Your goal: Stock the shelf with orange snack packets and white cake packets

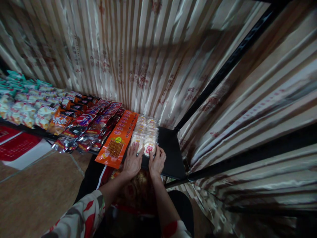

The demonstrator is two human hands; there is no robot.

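Wrapped round white crackers (146,127), in clear packets with red and yellow print, stand in two rows near the end of a black shelf (172,148). My left hand (133,162) has its thumb and fingers about the front packet of the left row. At the front of the right row, my right hand (157,161) holds a cracker packet (149,148) between thumb and fingers. Just left of these rows lies a flat orange snack bag (117,137), its lower end overhanging the shelf edge. Some fingertips are hidden against the packets.
Dark red snack packets (95,120), orange-and-black bags (60,120), white bags (27,112) and green packets (16,81) line the shelf leftward. Behind hangs a striped curtain (141,56). A black post (210,86) rises at the right. Below are a red-and-white box (22,145) and a large bag (138,191).
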